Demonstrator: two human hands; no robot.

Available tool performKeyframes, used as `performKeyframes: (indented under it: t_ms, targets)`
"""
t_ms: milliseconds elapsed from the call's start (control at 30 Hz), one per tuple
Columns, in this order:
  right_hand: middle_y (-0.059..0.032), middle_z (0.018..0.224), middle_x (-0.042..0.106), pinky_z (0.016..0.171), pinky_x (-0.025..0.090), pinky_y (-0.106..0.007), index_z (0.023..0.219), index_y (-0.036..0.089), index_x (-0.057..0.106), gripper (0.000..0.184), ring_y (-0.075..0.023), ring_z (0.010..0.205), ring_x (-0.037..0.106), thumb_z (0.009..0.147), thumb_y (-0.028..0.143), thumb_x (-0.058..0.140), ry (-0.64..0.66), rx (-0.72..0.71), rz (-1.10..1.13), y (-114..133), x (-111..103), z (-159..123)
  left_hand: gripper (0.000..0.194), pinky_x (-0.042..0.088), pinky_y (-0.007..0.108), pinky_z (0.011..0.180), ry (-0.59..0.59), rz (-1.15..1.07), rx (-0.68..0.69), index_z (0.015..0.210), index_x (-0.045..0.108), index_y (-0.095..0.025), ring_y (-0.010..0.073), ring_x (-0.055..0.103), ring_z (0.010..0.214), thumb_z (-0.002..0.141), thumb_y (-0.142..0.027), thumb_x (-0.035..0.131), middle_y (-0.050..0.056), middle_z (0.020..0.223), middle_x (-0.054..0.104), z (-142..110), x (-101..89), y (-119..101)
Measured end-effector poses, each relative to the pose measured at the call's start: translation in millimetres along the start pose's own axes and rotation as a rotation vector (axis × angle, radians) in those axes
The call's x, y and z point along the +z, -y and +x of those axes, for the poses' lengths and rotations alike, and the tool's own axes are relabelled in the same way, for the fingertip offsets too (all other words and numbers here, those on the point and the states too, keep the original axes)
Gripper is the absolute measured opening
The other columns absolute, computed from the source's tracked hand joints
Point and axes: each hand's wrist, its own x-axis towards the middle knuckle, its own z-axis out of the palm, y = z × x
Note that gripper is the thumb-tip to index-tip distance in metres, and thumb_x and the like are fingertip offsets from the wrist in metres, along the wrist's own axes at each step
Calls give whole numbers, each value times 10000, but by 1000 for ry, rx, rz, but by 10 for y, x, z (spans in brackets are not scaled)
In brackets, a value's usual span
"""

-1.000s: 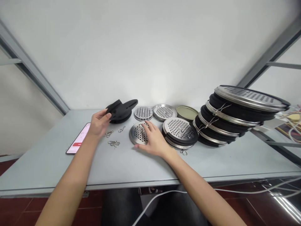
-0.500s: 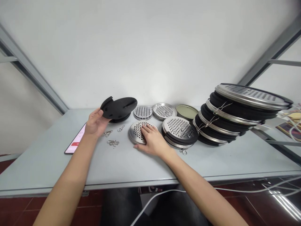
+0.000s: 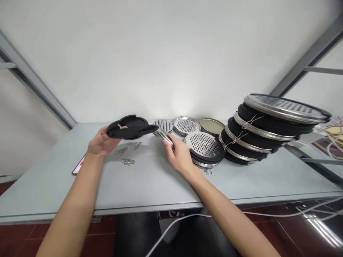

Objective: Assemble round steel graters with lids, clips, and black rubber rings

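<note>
My left hand (image 3: 100, 144) grips a black round disc (image 3: 130, 129) and holds it flat above the grey table (image 3: 150, 185). My right hand (image 3: 180, 156) pinches a perforated metal disc (image 3: 164, 136), tilted up off the table with its far edge under the black disc. Several small wire clips (image 3: 128, 161) lie on the table below my left hand. An assembled black-and-metal disc (image 3: 205, 147) sits just right of my right hand.
Two more perforated metal discs (image 3: 185, 125) and a greenish lid (image 3: 212, 126) lie at the back by the wall. A leaning stack of wire-bound black and metal discs (image 3: 268, 128) stands at the right. A phone (image 3: 78, 165) lies behind my left wrist. Cables hang under the table.
My left hand lowered the black disc to flat and brought it towards the middle. My right hand closed on the perforated disc and lifted its edge off the table.
</note>
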Motion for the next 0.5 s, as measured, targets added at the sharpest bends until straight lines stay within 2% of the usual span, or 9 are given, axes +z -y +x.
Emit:
performKeyframes:
  t_ms: [100, 167, 300, 500]
  targets:
    - [-133, 1138, 709, 867, 501, -381, 1243, 150, 603, 405, -272, 997, 672, 996, 389, 388, -88, 26, 32, -11, 8, 0, 310, 452, 625, 1017, 295, 87, -24, 867, 787, -233, 321, 683, 988, 648, -442, 855, 71, 861, 728, 18, -67, -5]
    - [-127, 1143, 712, 860, 511, -380, 1229, 156, 617, 401, -266, 991, 678, 1000, 383, 378, -134, 31, 49, -13, 9, 3, 278, 455, 626, 1012, 423, 182, -59, 886, 797, -257, 321, 682, 986, 662, -410, 857, 72, 855, 727, 33, -54, -25]
    - [-111, 1138, 719, 860, 524, -382, 1216, 162, 628, 381, -263, 1008, 682, 1002, 363, 385, -164, 6, 43, -10, 14, 10, 275, 443, 604, 1035, 522, 427, -150, 916, 802, -265, 349, 669, 1057, 656, -324, 869, 92, 928, 760, 45, 64, -71]
    - [-97, 1184, 709, 932, 521, -379, 1221, 181, 630, 341, -247, 1081, 667, 997, 336, 425, -101, -108, 26, -12, 10, 8, 290, 292, 541, 1164, 617, 733, -308, 968, 787, -266, 338, 537, 1299, 684, -281, 843, 64, 1065, 763, 42, 263, -47]
